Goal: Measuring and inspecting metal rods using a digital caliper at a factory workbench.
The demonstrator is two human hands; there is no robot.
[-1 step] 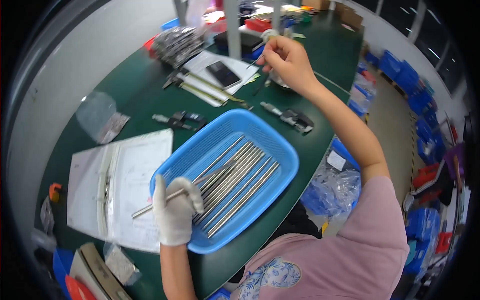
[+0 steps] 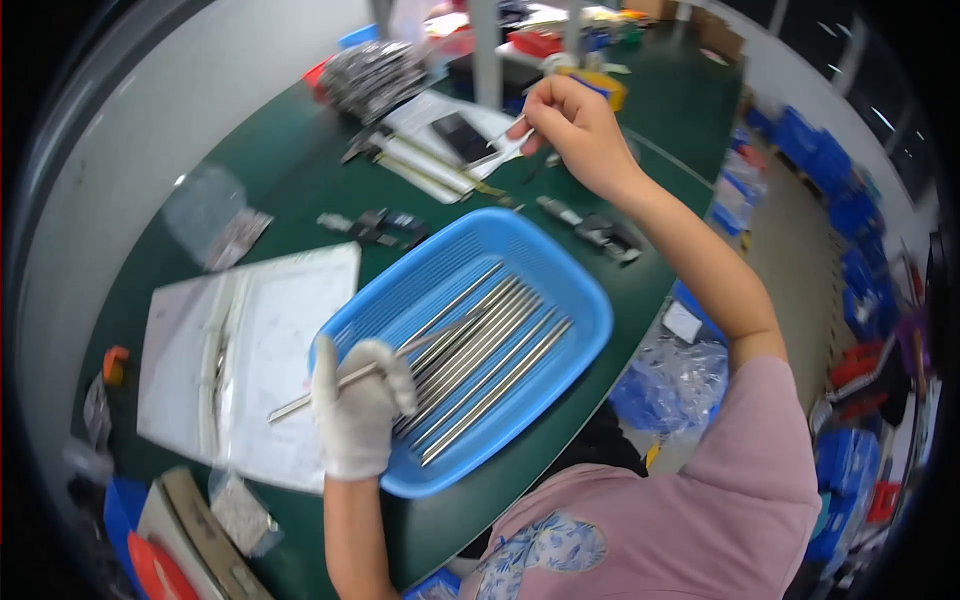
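My left hand (image 2: 360,405), in a white glove, is closed around a slim metal rod (image 2: 292,409). One end of this rod sticks out left over the binder; the other slants across the blue basket (image 2: 575,385). Several similar silver rods (image 2: 490,345) lie side by side in the basket, just right of the glove. Bare and raised above the far side of the table, my right hand (image 2: 575,125) pinches a thin metal pin (image 2: 505,140) between thumb and fingers. Blur hides the pin's exact shape.
An open binder with papers (image 2: 285,350) lies left of the basket. Beyond it are two micrometers (image 2: 595,230) (image 2: 375,226), calipers (image 2: 365,145), a phone (image 2: 462,137) on paper and a bundle in silvery wrap (image 2: 375,80). The green table's edge (image 2: 560,455) runs along my right.
The whole view has shifted slightly, so the table and basket appear a little farther right and up. Both hands keep their grips.
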